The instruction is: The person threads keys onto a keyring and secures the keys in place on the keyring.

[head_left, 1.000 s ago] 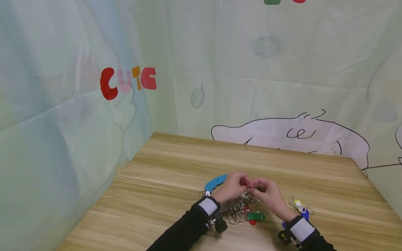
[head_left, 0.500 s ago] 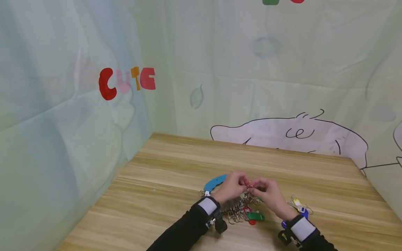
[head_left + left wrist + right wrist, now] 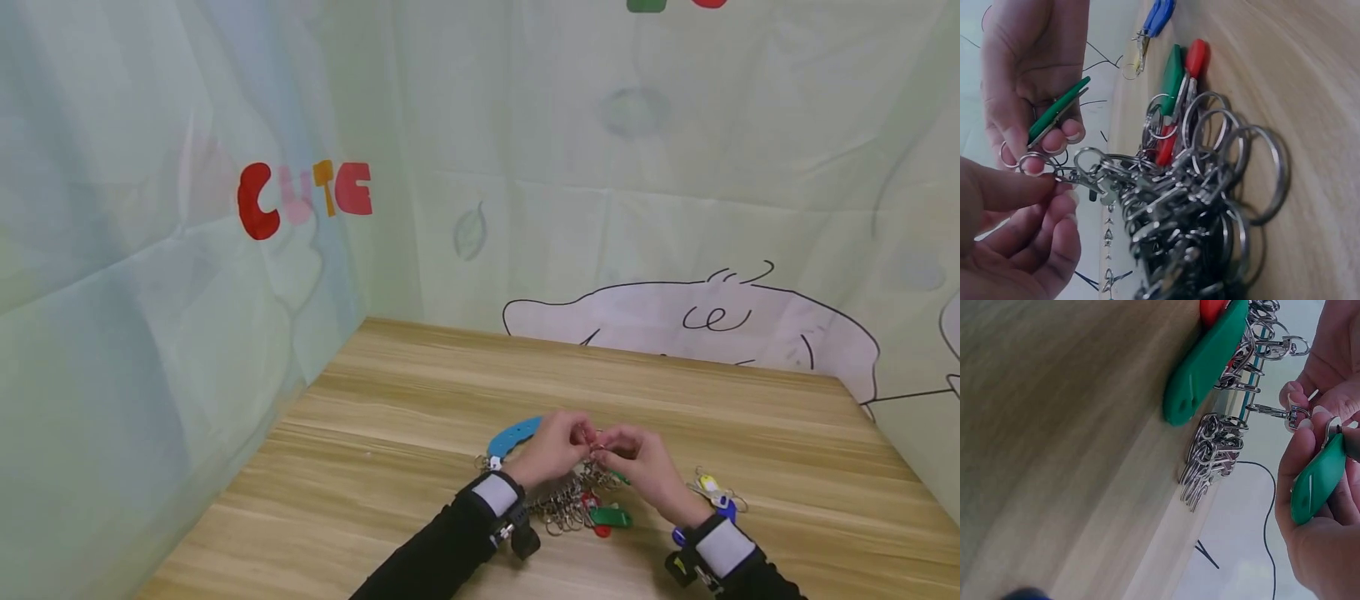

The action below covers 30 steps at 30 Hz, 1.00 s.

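In the head view my left hand and right hand meet over a bunch of metal swivel clasps with rings. Fingers and thumb of the left hand pinch a swivel clasp at the edge of the bunch. A green key tag hangs by its ring from the right hand's pinched fingertips, close to that clasp. The tag lies against the curled fingers, with a flat metal piece beside it. Another green tag and red tags lie among the rings.
A light-blue curved strip with holes lies behind my left hand. Beside the right wrist are keys with a yellow tag and blue tags. The wooden table ends at printed curtains.
Both hands stay in place over the clasps, still pinching. A bit of green shows below the right fingers that did not show a second ago; the fingers shift only slightly.
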Motion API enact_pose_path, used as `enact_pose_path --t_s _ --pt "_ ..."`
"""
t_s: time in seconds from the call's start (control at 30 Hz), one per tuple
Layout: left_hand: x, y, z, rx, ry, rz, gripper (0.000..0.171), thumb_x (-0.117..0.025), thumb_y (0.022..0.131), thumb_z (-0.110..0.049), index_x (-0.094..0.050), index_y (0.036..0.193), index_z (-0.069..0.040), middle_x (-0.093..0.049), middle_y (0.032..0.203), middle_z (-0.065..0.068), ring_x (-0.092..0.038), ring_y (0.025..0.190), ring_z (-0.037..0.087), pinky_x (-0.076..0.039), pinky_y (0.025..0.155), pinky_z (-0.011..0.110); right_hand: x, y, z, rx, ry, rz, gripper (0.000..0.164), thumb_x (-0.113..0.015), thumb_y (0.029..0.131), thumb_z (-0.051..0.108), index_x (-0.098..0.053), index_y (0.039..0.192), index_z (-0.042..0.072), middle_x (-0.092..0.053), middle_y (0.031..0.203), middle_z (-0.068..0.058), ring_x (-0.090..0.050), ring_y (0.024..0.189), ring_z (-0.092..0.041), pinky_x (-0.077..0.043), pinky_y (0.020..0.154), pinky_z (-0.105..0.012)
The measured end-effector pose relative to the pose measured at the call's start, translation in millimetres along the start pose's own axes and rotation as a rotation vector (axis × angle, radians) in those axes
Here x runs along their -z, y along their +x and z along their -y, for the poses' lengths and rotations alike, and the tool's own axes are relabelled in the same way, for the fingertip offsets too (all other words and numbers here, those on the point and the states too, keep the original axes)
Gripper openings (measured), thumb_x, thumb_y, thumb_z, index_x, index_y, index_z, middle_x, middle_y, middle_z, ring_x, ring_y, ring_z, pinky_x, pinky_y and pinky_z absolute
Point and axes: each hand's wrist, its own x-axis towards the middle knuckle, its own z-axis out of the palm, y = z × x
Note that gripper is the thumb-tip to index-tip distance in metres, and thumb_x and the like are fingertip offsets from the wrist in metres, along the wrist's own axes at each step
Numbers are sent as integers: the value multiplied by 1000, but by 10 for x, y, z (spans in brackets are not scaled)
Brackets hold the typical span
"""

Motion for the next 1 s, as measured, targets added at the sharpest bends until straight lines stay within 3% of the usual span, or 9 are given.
enact_pose_path --t_s 0.27,0.4,0.53,0.7,1.0 --pt "6 -4 -8 1 6 51 11 -64 85 4 -66 88 -6 -68 83 3 -55 71 0 -47 66 14 14 10 4 -86 20 -20 22 -67 84 3 -62 103 -8 -71 98 -22 -69 80 -12 -56 74 -25" --pt "9 -16 -2 -13 -14 36 10 -63 86 4 -65 87 -6 -68 82 3 -55 70 -1 -47 65 14 23 12 25 -119 40 -23 24 -67 84 4 -61 104 -8 -72 99 -21 -69 82 -15 -57 75 -28" --pt "7 -20 18 -18 -30 5 10 -63 83 5 -65 82 -5 -67 79 3 -53 68 -1 -46 63 14 17 6 40 -72 24 -2 23 -66 85 3 -61 104 -9 -71 100 -23 -69 81 -13 -57 74 -28" --pt "10 -15 34 42 -84 3 9 -64 81 5 -65 79 -4 -66 77 4 -53 65 1 -46 59 15 18 2 3 8 -7 29 19 -65 86 1 -61 101 -9 -71 99 -26 -68 80 -11 -57 73 -28" --pt "10 -27 25 -10 -37 30 9 -63 85 3 -65 86 -6 -67 82 3 -54 70 -2 -47 65 14 8 21 6 -67 18 -14 22 -64 85 2 -61 104 -9 -72 95 -18 -68 79 -8 -55 72 -24"
